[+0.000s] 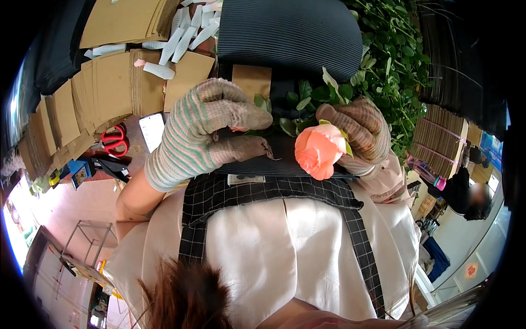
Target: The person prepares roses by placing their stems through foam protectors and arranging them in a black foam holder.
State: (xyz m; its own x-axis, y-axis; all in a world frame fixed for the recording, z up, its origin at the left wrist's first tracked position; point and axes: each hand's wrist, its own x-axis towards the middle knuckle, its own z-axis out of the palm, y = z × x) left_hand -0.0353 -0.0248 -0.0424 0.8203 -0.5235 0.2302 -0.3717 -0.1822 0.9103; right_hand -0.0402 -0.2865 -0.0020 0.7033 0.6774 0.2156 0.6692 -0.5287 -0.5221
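Note:
My right hand [361,131], in a striped knit glove with soiled fingers, holds a peach-pink rose [320,150] close behind its bloom. Green rose leaves [304,96] spread beyond the bloom, between my two hands. My left hand [230,123], in a matching glove frayed at the thumb tip, is held over the black corrugated board [283,154], thumb and fingers apart. A small pink piece, perhaps a petal, shows under its forefinger; what it belongs to is hidden. No object is visible between the left fingertips.
A black ribbed sheet [287,37] stands ahead. Many leafy stems [394,61] lie to the right. At left are cardboard sheets [111,82], white foam net sleeves [181,45], a phone [151,130] and red-handled scissors [115,140]. Another person [456,189] is far right.

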